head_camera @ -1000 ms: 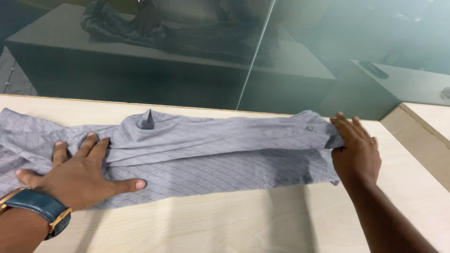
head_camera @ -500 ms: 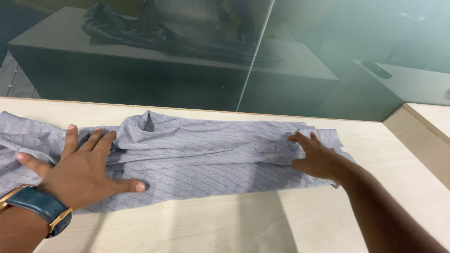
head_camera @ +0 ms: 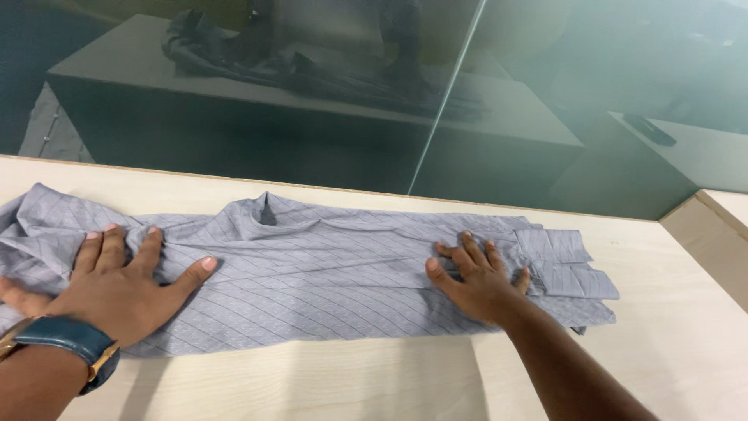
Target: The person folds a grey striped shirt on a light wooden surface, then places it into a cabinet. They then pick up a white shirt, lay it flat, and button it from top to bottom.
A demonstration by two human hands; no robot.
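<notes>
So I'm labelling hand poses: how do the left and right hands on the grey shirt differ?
The left hand wears a blue-strapped watch; the right hand is bare. The left presses the shirt's left part, the right presses nearer the cuffed end. Both lie flat, palms down, fingers spread, gripping nothing.

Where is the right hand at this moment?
In the head view, the right hand lies flat on the right part of the grey shirt, just left of its folded cuff.

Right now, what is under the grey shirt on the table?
Both hands press flat on top of the grey shirt: left hand, right hand. Around it shows the bare pale wooden table. Whatever lies beneath the folded cloth is covered; no bulge shows.
</notes>
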